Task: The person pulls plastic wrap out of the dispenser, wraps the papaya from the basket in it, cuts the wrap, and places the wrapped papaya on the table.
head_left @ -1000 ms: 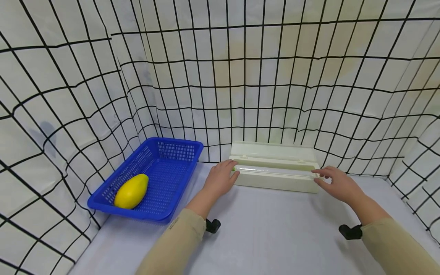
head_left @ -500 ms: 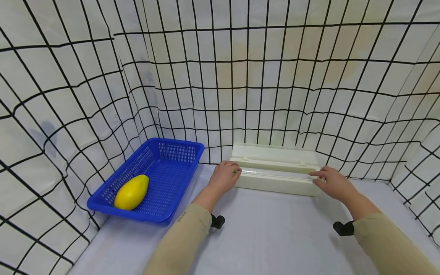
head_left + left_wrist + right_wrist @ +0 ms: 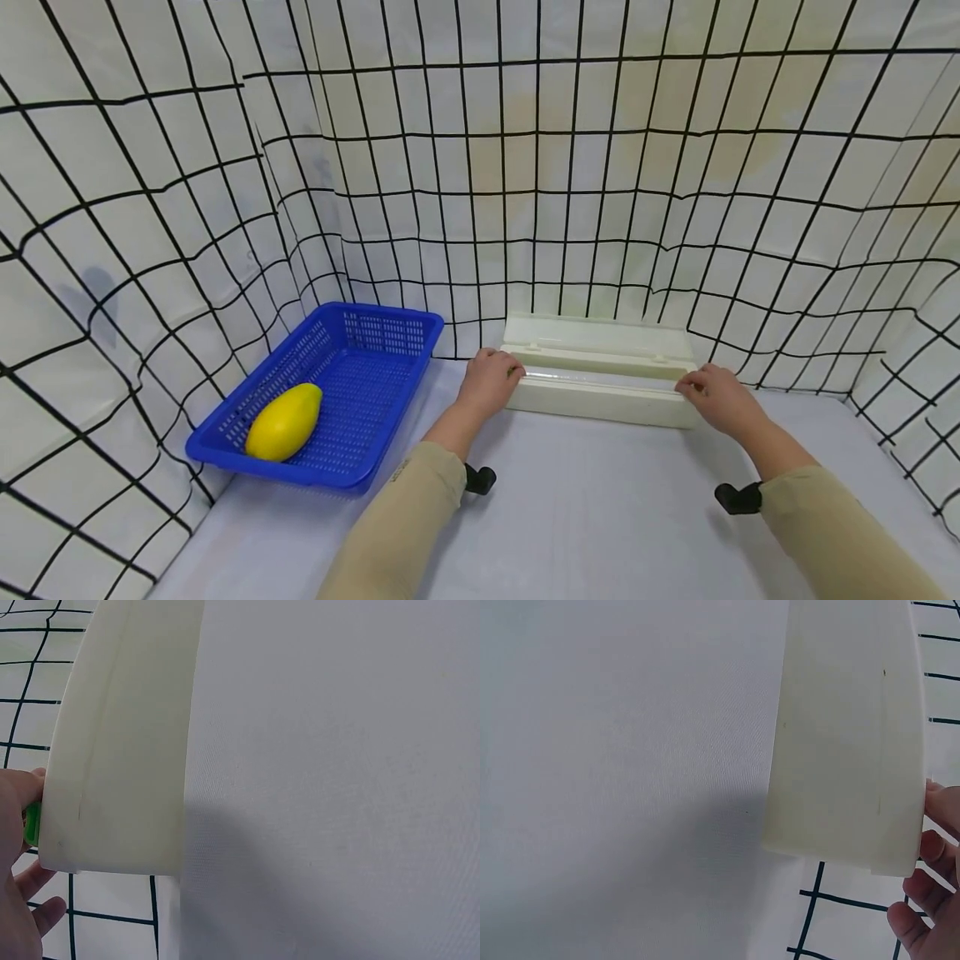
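left hand [image 3: 489,382] - fingers curled on the left end of the white box [image 3: 600,398] | right hand [image 3: 716,398] - fingers curled on its right end | yellow fruit [image 3: 283,422] lies in blue basket [image 3: 390,321]

No legible text or labels anywhere.

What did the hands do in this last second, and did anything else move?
Both hands closed in on the ends of the cream box: the left hand curled at its left end, the right hand moved inward to its right end. The box, blue basket and yellow fruit stayed put.
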Tool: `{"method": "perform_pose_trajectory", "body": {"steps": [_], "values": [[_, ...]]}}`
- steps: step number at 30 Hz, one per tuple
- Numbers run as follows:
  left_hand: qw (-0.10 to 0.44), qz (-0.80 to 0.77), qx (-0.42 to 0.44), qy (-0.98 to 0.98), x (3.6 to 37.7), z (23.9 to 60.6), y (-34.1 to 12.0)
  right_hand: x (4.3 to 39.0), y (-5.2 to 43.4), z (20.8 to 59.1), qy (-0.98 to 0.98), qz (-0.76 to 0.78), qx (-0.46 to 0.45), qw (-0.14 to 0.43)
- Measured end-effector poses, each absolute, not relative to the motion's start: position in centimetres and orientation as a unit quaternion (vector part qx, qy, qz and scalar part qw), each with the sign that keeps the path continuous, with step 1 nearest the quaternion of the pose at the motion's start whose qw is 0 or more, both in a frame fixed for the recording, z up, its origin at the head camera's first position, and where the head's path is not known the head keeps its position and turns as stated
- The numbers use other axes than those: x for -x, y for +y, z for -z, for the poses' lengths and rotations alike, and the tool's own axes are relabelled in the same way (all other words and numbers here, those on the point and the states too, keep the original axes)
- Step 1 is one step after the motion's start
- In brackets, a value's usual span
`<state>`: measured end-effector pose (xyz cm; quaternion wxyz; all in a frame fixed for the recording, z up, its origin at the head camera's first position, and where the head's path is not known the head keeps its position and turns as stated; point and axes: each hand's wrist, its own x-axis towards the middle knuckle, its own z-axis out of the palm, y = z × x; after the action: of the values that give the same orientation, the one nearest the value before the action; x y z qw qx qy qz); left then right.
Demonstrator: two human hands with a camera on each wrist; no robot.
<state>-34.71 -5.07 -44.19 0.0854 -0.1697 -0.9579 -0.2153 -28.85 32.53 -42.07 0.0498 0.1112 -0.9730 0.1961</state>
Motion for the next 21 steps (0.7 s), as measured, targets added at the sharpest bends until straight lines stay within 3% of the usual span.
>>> {"method": "perform_pose_trajectory", "body": {"steps": [21], "values": [[0.074,0.264,0.146,-0.950,34.61,44.41,-4.96,28.65,32.55,42.73,-0.963,-0.235,-0.109,0.072]]}}
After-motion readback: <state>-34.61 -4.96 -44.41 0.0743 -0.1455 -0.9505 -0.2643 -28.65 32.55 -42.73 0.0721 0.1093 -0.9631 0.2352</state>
